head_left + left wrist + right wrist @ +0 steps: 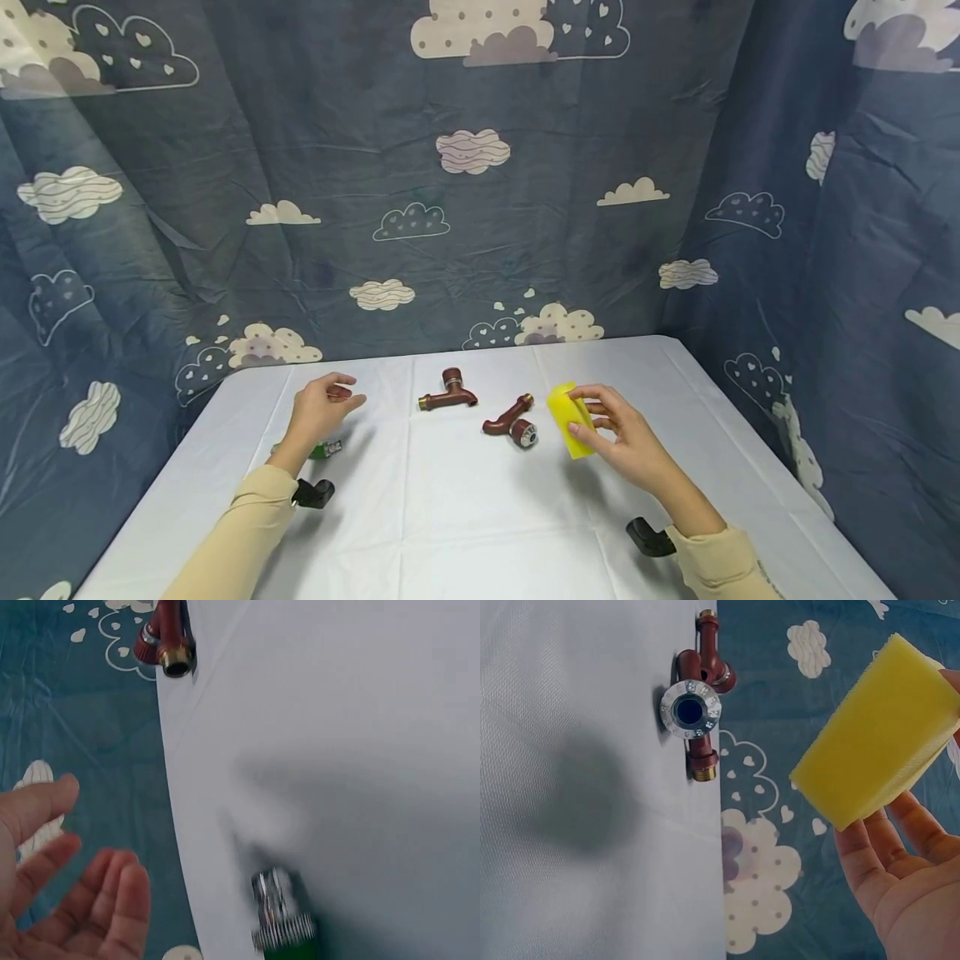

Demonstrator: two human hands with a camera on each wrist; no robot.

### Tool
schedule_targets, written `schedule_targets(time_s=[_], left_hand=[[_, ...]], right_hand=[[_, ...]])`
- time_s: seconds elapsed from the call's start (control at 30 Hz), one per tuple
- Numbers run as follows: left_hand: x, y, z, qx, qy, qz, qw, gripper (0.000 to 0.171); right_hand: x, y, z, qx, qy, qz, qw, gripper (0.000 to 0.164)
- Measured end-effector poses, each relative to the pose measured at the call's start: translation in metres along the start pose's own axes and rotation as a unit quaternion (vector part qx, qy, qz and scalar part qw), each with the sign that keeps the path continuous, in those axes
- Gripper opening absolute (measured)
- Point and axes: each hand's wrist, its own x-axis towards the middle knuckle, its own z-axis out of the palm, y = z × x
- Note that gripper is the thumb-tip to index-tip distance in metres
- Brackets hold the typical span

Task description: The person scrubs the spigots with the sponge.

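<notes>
In the head view my right hand (622,437) pinches a yellow sponge (567,421) between thumb and fingers, raised above the white table. The right wrist view shows the sponge (881,735) held by its edges. My left hand (318,417) hovers at the table's left side, its fingers loosely bent and nothing in them. Below the left wrist lies a green object with a silver ridged end (327,450), mostly hidden by the arm; its metal end (279,907) shows in the left wrist view. Two reddish-brown taps with brass threaded ends, a far tap (447,400) and a nearer tap (510,422), lie between the hands.
A white cloth (465,517) covers the table. Dark blue curtains with cloud prints (472,250) hang behind it and at both sides. Black wrist mounts, a left one (313,493) and a right one (649,538), stick out inward from the sleeves.
</notes>
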Motion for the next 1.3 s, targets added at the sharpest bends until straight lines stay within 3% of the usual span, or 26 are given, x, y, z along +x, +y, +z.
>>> schedule_targets(time_s=[0.33,0.7,1.0,1.3], left_hand=[[0.015,0.019,0.037,-0.069,-0.064,0.003,0.9956,0.04],[0.023,0.03,0.079,-0.089,-0.095,0.001,0.9915,0.043],[0.026,0.036,0.099,-0.07,-0.093,0.008,0.9932,0.039],[0.028,0.037,0.109,-0.026,-0.073,0.012,0.9969,0.034]], right_hand=[[0.001,0.003,0.0,0.018,-0.003,0.003,1.0,0.044],[0.001,0.005,0.003,0.006,-0.006,0.007,1.0,0.045],[-0.001,0.006,0.001,0.001,-0.002,0.01,1.0,0.043],[-0.001,0.007,0.001,-0.001,-0.007,0.026,1.0,0.044]])
